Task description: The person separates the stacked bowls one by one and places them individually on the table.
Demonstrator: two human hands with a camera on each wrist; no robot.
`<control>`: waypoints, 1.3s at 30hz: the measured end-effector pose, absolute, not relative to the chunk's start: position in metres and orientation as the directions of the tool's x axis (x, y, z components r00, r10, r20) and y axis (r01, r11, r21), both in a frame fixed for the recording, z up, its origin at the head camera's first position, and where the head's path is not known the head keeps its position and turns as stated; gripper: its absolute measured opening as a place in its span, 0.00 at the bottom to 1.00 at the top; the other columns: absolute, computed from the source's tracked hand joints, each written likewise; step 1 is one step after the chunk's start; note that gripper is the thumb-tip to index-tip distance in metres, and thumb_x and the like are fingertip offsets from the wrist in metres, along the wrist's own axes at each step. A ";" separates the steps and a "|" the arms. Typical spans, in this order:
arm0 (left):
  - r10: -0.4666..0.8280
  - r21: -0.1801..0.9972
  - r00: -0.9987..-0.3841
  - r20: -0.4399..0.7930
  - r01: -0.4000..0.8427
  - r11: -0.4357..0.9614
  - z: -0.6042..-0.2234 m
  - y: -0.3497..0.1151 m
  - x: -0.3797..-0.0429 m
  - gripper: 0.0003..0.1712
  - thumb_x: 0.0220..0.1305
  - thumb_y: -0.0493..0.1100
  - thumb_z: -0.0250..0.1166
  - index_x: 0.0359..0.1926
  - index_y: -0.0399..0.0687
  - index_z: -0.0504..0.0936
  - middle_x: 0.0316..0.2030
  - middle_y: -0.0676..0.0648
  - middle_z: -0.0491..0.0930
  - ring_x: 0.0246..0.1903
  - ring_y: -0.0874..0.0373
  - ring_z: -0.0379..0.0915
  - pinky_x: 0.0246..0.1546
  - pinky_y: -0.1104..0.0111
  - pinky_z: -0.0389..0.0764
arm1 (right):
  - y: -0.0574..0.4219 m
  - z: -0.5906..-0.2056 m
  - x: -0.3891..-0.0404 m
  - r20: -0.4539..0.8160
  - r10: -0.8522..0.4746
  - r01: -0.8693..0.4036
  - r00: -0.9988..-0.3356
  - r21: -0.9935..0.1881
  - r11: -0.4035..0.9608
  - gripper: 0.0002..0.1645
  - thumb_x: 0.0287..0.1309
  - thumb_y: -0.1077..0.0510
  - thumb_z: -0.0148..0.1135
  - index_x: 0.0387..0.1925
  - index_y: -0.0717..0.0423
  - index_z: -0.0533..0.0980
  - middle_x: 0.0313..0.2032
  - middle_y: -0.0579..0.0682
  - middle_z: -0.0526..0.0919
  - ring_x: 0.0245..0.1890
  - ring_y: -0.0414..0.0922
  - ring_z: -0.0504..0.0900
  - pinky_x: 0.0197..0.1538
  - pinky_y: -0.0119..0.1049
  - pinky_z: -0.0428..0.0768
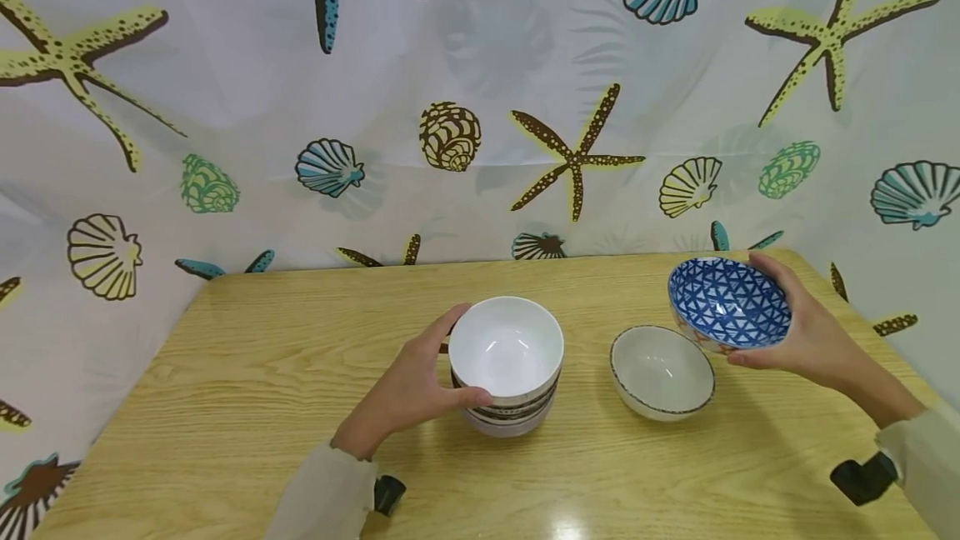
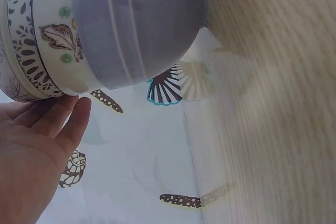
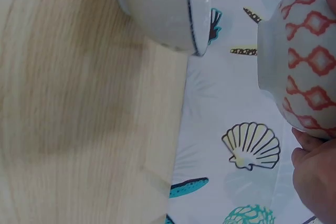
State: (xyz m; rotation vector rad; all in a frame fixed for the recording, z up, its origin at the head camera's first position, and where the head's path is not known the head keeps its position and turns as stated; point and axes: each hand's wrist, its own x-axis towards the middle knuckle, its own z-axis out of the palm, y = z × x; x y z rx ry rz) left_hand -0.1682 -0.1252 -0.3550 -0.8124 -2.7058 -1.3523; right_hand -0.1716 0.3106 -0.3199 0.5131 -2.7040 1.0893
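A stack of bowls point(image 1: 506, 352), white inside at the top, stands near the middle of the table. My left hand point(image 1: 420, 382) grips its upper part, thumb in front and fingers round the far side. From the left wrist view, the stack shows a plain greyish bowl point(image 2: 142, 24) lowest and patterned bowls point(image 2: 31, 40) above it, beside my fingers point(image 2: 63, 124). Off to the right, my right hand point(image 1: 806, 327) holds a bowl point(image 1: 727, 302) by its side, raised and tilted. This bowl is blue-patterned inside, with red diamond shapes point(image 3: 315, 61) outside.
A cream bowl point(image 1: 662, 373) with a thin dark rim rests upright on the wooden table point(image 1: 262, 373), between the stack and the raised bowl. Behind the table's far edge hangs a white cloth point(image 1: 390, 107) printed with shells and starfish.
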 end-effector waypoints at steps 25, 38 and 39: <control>0.448 0.745 -0.866 0.224 0.448 0.495 -0.354 -0.125 -0.168 0.62 0.43 0.61 0.76 0.72 0.43 0.53 0.67 0.42 0.64 0.56 0.45 0.70 0.54 0.49 0.75 | 0.359 -0.376 -0.161 0.220 -0.108 -0.225 -0.970 -0.628 0.745 0.72 0.34 0.64 0.79 0.73 0.63 0.39 0.64 0.77 0.53 0.55 0.74 0.62 0.51 0.65 0.73; 0.446 0.736 -0.865 0.229 0.453 0.503 -0.355 -0.128 -0.168 0.63 0.43 0.63 0.74 0.72 0.40 0.53 0.66 0.41 0.64 0.55 0.46 0.70 0.54 0.51 0.76 | 0.366 -0.397 -0.161 0.194 -0.105 -0.209 -0.975 -0.661 0.721 0.71 0.33 0.67 0.77 0.72 0.66 0.39 0.63 0.79 0.51 0.56 0.76 0.58 0.50 0.77 0.62; 0.444 0.735 -0.866 0.230 0.454 0.504 -0.355 -0.128 -0.168 0.63 0.43 0.63 0.75 0.72 0.40 0.53 0.66 0.41 0.65 0.55 0.46 0.71 0.54 0.52 0.76 | 0.366 -0.399 -0.161 0.189 -0.107 -0.208 -0.976 -0.667 0.716 0.71 0.33 0.67 0.77 0.72 0.66 0.39 0.63 0.79 0.50 0.56 0.76 0.58 0.50 0.77 0.62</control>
